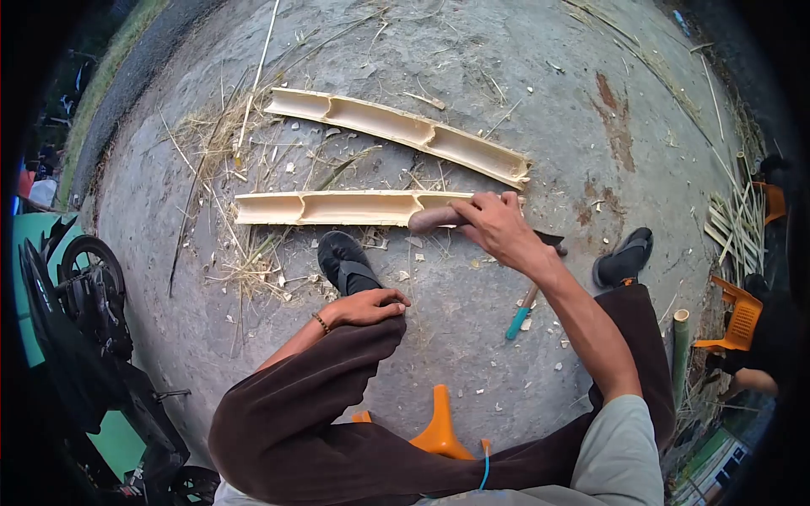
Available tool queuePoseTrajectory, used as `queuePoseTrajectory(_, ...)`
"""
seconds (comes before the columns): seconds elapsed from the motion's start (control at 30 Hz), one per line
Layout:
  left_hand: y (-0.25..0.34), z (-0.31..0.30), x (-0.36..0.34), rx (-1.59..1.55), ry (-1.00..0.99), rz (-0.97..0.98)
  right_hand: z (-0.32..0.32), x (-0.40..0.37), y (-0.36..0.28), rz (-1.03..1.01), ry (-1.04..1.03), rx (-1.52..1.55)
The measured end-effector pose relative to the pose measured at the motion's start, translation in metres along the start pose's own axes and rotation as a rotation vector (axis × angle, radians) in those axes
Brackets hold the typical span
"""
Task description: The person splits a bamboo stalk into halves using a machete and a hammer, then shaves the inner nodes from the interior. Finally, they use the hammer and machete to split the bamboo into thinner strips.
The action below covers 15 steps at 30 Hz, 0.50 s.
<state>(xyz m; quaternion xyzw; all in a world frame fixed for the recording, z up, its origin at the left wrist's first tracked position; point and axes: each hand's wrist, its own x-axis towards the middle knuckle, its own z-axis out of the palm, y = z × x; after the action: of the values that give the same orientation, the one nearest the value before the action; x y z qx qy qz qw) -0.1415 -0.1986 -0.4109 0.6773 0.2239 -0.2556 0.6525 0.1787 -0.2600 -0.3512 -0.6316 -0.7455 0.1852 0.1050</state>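
Observation:
My right hand is wrapped round a brown wooden handle, whose rounded end sticks out to the left. The rest of the handle is hidden by my fingers. It overlaps the right part of the nearer split bamboo half, which lies hollow side up with its inner nodes showing. Behind it lies a second bamboo half, slanted. My left hand rests on my left knee, fingers stretched out and holding nothing. A tool with a teal grip lies below my right forearm, near a dark metal piece.
Bamboo shavings and straw litter the concrete ground. A motorcycle stands at left. On the right are an orange plastic chair, a pile of bamboo strips, an upright bamboo pole and part of another person.

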Motion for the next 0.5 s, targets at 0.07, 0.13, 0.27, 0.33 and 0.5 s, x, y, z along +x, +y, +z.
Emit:
queuePoseTrajectory(0.07, -0.001, 0.0, 0.001, 0.023, 0.001, -0.004, 0.06, -0.002, -0.011, -0.026, -0.058, -0.005)
queuePoseTrajectory(0.13, -0.001, 0.0, 0.002, 0.03, -0.01, 0.0, 0.109, 0.004, -0.019, 0.032, -0.236, 0.033)
queuePoseTrajectory(0.27, 0.005, 0.0, -0.002, -0.009, 0.0, -0.014, 0.144, 0.037, -0.019, 0.037, -0.171, 0.172)
queuePoseTrajectory(0.33, 0.006, 0.0, -0.004, -0.037, -0.006, -0.031, 0.113, 0.082, -0.005, 0.077, 0.009, 0.206)
queuePoseTrajectory(0.5, 0.001, -0.003, -0.004, -0.093, 0.001, -0.008, 0.072, 0.179, 0.084, 0.306, 0.161, -0.097)
